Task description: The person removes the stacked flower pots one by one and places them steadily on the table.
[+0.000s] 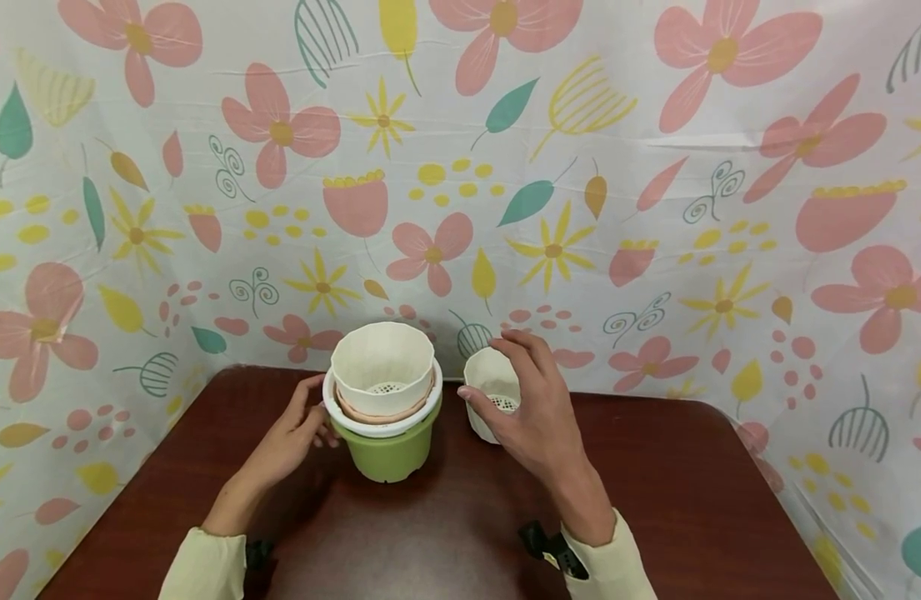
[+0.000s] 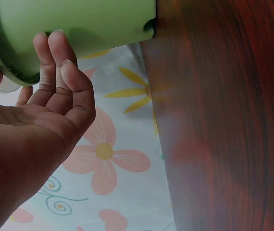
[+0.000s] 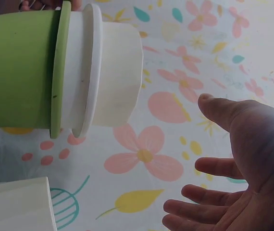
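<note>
A stack of nested flower pots stands on the table: a green pot (image 1: pixel 391 454) outermost, then a white-rimmed pot (image 1: pixel 381 430), a thin peach rim (image 1: pixel 385 417) and a cream pot (image 1: pixel 381 354) on top. My left hand (image 1: pixel 291 437) is at the stack's left side, loosely bent fingertips against the green wall in the left wrist view and thumb near the rim. To the right sits a single cream pot (image 1: pixel 484 377) with a perforated bottom. Over its right side is my right hand (image 1: pixel 543 417), thumb and fingers spread apart with nothing between them in the right wrist view.
The dark reddish-brown table (image 1: pixel 400 542) has its back edge just behind the pots. A flower-patterned cloth (image 1: pixel 445 208) hangs behind and along both sides.
</note>
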A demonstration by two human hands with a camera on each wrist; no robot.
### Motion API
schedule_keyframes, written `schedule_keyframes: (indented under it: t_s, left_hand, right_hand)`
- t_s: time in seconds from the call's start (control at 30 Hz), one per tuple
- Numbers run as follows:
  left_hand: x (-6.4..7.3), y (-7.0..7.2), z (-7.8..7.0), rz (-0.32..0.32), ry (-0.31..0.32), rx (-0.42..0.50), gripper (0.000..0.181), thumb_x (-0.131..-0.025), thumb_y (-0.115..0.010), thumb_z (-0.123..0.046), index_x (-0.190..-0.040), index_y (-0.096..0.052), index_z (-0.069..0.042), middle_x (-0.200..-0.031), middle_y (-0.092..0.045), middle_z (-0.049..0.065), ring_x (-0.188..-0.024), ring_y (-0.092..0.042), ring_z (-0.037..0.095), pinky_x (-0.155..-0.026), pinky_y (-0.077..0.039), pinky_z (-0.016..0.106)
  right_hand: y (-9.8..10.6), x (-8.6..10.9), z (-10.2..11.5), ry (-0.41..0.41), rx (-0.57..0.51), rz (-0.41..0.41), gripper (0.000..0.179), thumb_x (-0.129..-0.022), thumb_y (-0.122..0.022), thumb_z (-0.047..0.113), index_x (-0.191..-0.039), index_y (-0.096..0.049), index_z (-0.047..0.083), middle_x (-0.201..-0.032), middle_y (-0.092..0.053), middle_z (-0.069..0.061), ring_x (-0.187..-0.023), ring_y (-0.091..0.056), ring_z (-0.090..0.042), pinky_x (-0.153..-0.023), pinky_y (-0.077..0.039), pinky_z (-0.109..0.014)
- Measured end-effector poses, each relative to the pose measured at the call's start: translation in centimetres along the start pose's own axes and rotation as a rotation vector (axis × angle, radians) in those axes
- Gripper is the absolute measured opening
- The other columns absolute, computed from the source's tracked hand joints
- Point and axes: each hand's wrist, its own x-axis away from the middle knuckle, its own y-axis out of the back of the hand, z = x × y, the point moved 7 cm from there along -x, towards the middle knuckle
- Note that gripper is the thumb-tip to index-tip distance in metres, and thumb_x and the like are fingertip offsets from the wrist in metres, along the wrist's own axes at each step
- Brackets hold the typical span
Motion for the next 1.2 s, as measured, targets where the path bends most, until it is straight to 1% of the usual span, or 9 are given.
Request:
schedule_keyframes:
  t_s: [0.23,0.47,0.67,0.9,1.2]
  left_hand:
    - [-0.1,0.0,-0.2,0.0,0.001,0.003,0.045,-0.117,-0.038,-0.026,-0.161,-0.025,-0.024,-0.1,-0.07,0.013,-0.09,-0.069,0.029,-0.082,-0.054,0.04]
    - [-0.1,0.0,-0.1,-0.002,0.009,0.004,0.045,-0.117,-0.038,-0.027,-0.16,-0.026,-0.024,-0.1,-0.07,0.013,-0.09,-0.069,0.029,-0.083,-0.054,0.041]
    - [0.0,-0.1,-0.1,-0.001,0.014,-0.004,0.044,-0.117,-0.038,-0.026,-0.16,-0.027,-0.024,-0.099,-0.071,0.014,-0.089,-0.07,0.029,-0.082,-0.054,0.04]
    - [0.0,-0.1,-0.2,-0.003,0.016,-0.007,0.044,-0.117,-0.038,-0.027,-0.16,-0.027,-0.025,-0.1,-0.071,0.015,-0.089,-0.07,0.029,-0.082,-0.054,0.04]
    - [0.0,0.0,-0.1,-0.001,0.014,-0.004,0.044,-0.118,-0.038,-0.027,-0.16,-0.026,-0.024,-0.099,-0.071,0.016,-0.089,-0.07,0.029,-0.082,-0.054,0.04]
  right_hand:
    - [-0.2,-0.3,0.3,-0.007,-0.014,0.0,0.061,-0.085,-0.093,0.03,-0.135,-0.067,0.006,-0.146,-0.055,-0.016,-0.14,-0.053,-0.028,-0.108,-0.049,-0.051]
    - [-0.5,-0.4,0.5,-0.026,-0.038,0.008,0.062,-0.085,-0.093,0.031,-0.136,-0.067,0.007,-0.147,-0.054,-0.016,-0.139,-0.053,-0.026,-0.108,-0.049,-0.049]
    - [-1.0,-0.5,0.8,-0.015,-0.056,0.005,0.063,-0.084,-0.094,0.029,-0.137,-0.067,0.007,-0.144,-0.055,-0.013,-0.136,-0.054,-0.025,-0.11,-0.048,-0.047]
    - [-1.3,-0.5,1.1,-0.032,-0.059,0.021,0.063,-0.084,-0.093,0.03,-0.137,-0.067,0.008,-0.145,-0.054,-0.014,-0.138,-0.053,-0.027,-0.109,-0.049,-0.05]
    - [-2.0,-0.8,1.6,-0.036,-0.063,0.039,0.064,-0.085,-0.093,0.033,-0.138,-0.066,0.008,-0.146,-0.054,-0.013,-0.138,-0.052,-0.025,-0.11,-0.049,-0.049]
